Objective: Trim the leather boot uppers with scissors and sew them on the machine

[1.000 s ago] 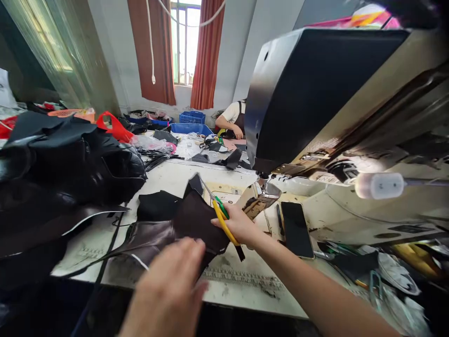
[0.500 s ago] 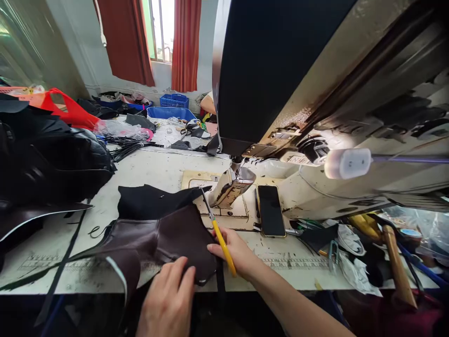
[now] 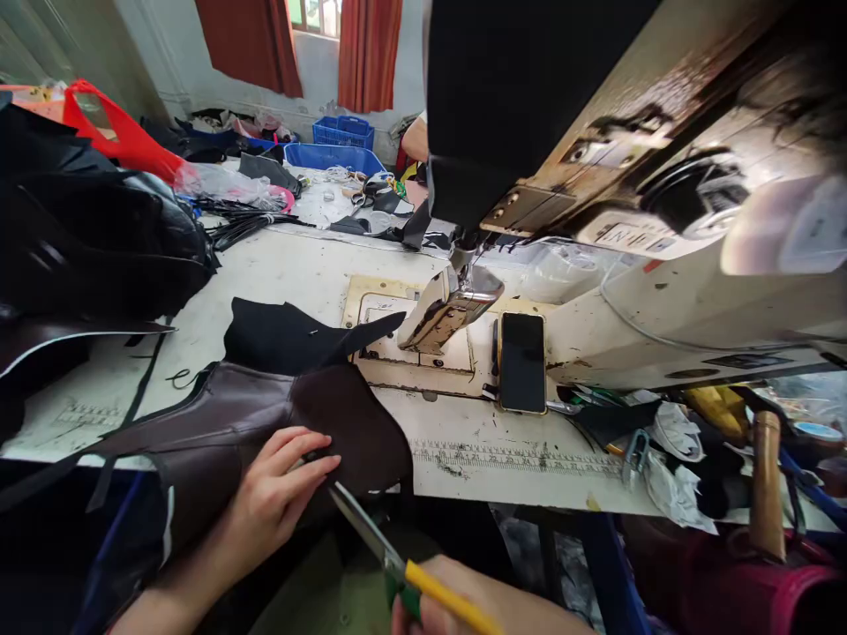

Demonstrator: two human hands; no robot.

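Brown, seamed leather lies under the left hand, grip unclear; the right hand clamps steel-bladed scissors.

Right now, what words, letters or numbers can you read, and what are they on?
"N", probably, on the machine label; its other letters are unclear.
Ruler on the table: numbers too small.
Plate: marks too small.
Lamp: marks too blurred.
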